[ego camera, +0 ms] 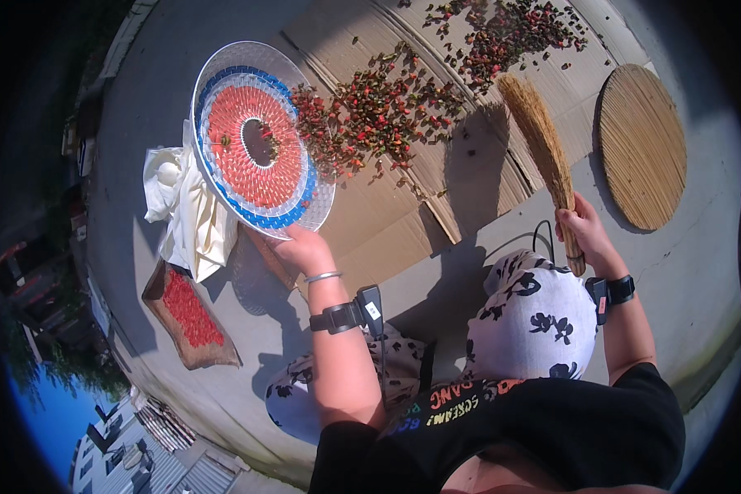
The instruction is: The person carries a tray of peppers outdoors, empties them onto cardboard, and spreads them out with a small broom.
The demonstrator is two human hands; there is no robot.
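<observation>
My left hand (305, 250) grips the near rim of a round woven basket (256, 185) with orange, blue and white bands, held tilted at the left edge of the cardboard. A few dark bits lie at its middle. Beside the basket's right side, red and dark green pepper pieces (383, 114) are spread on the cardboard (370, 234). My right hand (583, 231) is closed round the handle of a straw hand broom (540, 136). The broom's bristles point up and to the left, near a second, darker heap of pepper pieces (500, 43).
A round slatted wooden board (642, 148) lies on the concrete at the right. At the left, a white cloth (191, 234) lies near a shallow brown tray (228, 355) that holds red pieces. My knees, in patterned trousers, are below the cardboard.
</observation>
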